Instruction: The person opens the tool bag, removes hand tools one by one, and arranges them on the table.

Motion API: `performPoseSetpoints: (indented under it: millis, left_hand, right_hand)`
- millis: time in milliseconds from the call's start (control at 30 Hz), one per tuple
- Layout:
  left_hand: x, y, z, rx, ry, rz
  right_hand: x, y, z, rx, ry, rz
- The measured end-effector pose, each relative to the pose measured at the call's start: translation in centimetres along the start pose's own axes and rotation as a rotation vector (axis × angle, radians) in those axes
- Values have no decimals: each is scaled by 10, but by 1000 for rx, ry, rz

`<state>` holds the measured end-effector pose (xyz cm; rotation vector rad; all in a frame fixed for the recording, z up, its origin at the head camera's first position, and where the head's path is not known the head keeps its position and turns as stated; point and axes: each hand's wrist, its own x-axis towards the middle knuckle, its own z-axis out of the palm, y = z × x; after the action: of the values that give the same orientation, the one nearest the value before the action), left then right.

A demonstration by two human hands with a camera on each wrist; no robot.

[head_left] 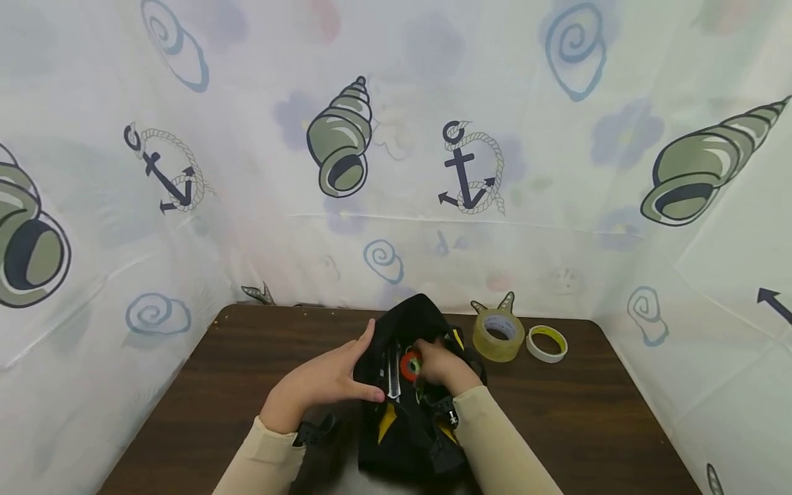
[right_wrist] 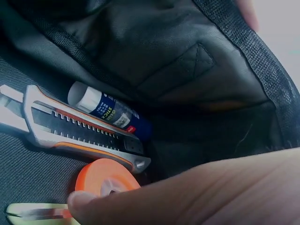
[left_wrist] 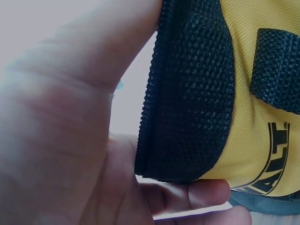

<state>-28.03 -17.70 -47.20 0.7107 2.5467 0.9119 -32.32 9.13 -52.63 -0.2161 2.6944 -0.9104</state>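
A black and yellow tool bag point(head_left: 402, 447) stands with its mouth agape on the table. My left hand point(head_left: 328, 375) grips its left side; in the left wrist view, fingers point(left_wrist: 187, 194) lie along its outer yellow wall point(left_wrist: 253, 154). Inside the bag, my right hand point(head_left: 445, 368) pinches an orange tape roll point(right_wrist: 103, 176), its thumb over the near edge and its other fingers hidden. Beside the roll lies a grey and orange utility knife point(right_wrist: 84, 126), and behind that a glue stick point(right_wrist: 110, 110). A pale green thing with a metal strip point(right_wrist: 37, 212) shows below the roll.
Right of the bag, a wide roll of clear tape point(head_left: 498, 337) and a narrower white roll with a yellow core point(head_left: 547, 344) rest on the dark wooden table point(head_left: 594, 405). A patterned sheet point(head_left: 396, 254) hangs around the table's back and sides.
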Motion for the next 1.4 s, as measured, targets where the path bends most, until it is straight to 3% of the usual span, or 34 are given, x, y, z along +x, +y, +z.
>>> performPoseSetpoints:
  millis: [200, 733, 900, 1167, 1400]
  left_hand:
    - [0, 1, -2, -2, -16, 4]
    - [0, -2, -2, -6, -2, -2]
    - [0, -1, -2, 1, 2, -10]
    - [1, 2, -1, 1, 4, 0]
    - [1, 0, -1, 3, 5, -3]
  right_hand:
    - [0, 2, 0, 17, 11, -15]
    - [-6, -4, -10, 16, 67, -171]
    - [-17, -9, -23, 31, 92, -237]
    - [-39, -17, -43, 18, 147, -274]
    - [-54, -18, -58, 77, 145, -327]
